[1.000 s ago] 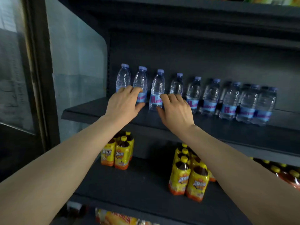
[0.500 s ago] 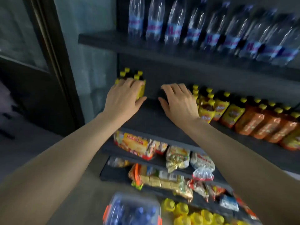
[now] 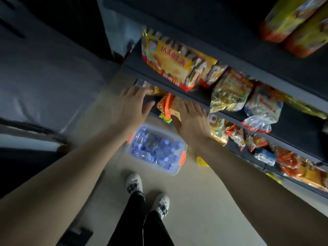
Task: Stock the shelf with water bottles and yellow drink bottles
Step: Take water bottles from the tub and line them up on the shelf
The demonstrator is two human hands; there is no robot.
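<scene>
Downward view: the left hand (image 3: 132, 105) and right hand (image 3: 191, 119) are extended with each grip apart and holding nothing, above a clear bin (image 3: 174, 170) with orange latches on the floor (image 3: 195, 201). The water bottles (image 3: 156, 150) lie inside this bin. Yellow drink bottles (image 3: 292, 20) stand on the shelf (image 3: 230, 50) at upper right, with snack packets (image 3: 170, 61) on the shelves below.

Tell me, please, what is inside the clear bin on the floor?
The bin holds water bottles with blue caps, lying jumbled. The left forearm hides its near-left corner; lower layers cannot be seen.
</scene>
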